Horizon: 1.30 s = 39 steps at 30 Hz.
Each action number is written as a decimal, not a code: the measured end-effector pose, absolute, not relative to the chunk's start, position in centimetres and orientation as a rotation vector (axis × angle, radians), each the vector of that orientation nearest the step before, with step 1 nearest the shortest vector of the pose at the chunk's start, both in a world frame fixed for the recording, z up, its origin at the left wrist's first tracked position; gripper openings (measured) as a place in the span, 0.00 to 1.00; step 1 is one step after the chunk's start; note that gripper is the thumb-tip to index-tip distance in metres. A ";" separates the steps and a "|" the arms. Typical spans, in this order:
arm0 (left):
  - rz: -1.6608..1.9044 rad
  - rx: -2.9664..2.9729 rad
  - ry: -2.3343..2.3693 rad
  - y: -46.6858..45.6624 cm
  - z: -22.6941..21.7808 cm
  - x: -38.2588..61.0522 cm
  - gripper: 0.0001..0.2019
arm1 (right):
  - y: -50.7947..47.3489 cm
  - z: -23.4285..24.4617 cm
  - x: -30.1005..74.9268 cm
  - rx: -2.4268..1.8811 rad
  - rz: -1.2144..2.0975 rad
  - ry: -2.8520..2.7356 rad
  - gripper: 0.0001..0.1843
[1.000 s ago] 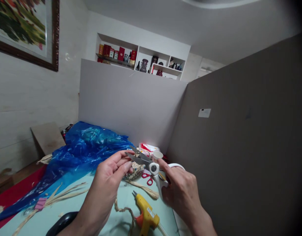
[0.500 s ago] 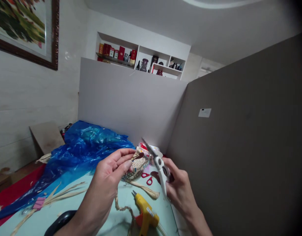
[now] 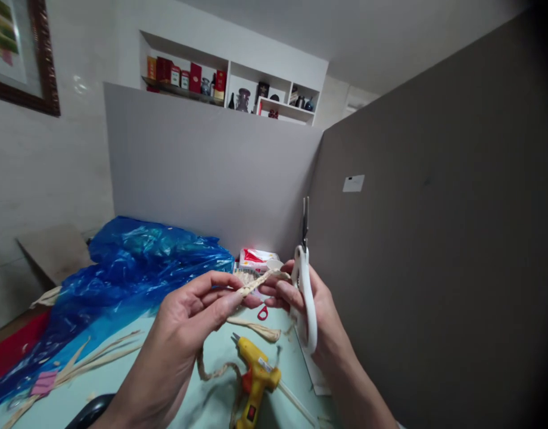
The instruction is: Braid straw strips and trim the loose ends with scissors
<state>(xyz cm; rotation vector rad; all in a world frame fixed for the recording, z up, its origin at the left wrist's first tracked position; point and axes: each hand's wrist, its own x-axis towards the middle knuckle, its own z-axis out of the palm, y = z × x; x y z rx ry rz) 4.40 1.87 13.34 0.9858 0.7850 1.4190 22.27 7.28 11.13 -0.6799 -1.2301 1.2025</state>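
Observation:
My left hand (image 3: 193, 319) is closed in a pinch on a braided raffia cord (image 3: 261, 281), which stretches toward my right hand. The cord's tail hangs below my left hand in a loop to the table. White-handled scissors (image 3: 311, 325) sit in my right hand (image 3: 321, 292), blades pointing up and nearly together. That hand's fingertips are at the cord's free end; whether they grip it is hard to tell. Behind the hands a woven, patterned piece (image 3: 246, 275) is partly hidden. Below them lies a yellow glue gun (image 3: 256, 363) with a glue stick at its back.
A crumpled blue plastic sheet (image 3: 153, 262) covers the left of the pale table. Loose raffia strands (image 3: 102, 359) run through a pink clip-like piece (image 3: 44, 383). A red scissor handle (image 3: 262, 313) lies beyond the hands. Grey panels (image 3: 206, 161) stand behind and to the right.
My right hand has come left to the cord, and the scissors have swung from slanting left to upright. The cord now spans between both hands. The view has shifted to the right.

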 end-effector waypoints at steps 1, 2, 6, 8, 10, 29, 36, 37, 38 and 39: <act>1.394 0.995 0.795 1.9 13.3 4.5 0.10 | 7.2 11.2 22.1 -0.659 1.222 -1.174 0.24; 1.372 1.019 0.812 2.0 13.2 4.6 0.10 | 7.1 11.4 22.0 -0.636 1.240 -1.119 0.24; 1.301 1.234 0.936 2.1 12.8 4.9 0.09 | 6.9 11.9 22.0 -0.580 1.191 -0.986 0.26; 1.256 1.296 0.986 2.0 12.6 5.0 0.09 | 6.7 12.2 22.1 -0.565 1.116 -0.986 0.26; 1.209 1.303 1.000 1.8 12.5 5.2 0.10 | 6.4 12.5 22.4 -0.543 1.058 -1.000 0.24; 1.061 1.388 0.958 1.2 12.4 5.3 0.13 | 6.4 12.7 23.2 -0.495 1.023 -1.013 0.23; 1.014 1.308 0.993 1.1 12.3 5.3 0.12 | 6.1 13.0 23.3 -0.422 1.040 -1.034 0.22; 1.034 1.267 0.986 1.0 12.4 5.4 0.12 | 6.0 13.1 23.4 -0.408 1.051 -1.038 0.21; 1.054 1.216 0.969 0.9 12.6 5.5 0.12 | 5.9 13.2 23.5 -0.393 1.062 -1.045 0.20; 1.070 1.162 0.944 0.8 12.7 5.6 0.12 | 5.8 13.3 23.5 -0.377 1.075 -1.054 0.18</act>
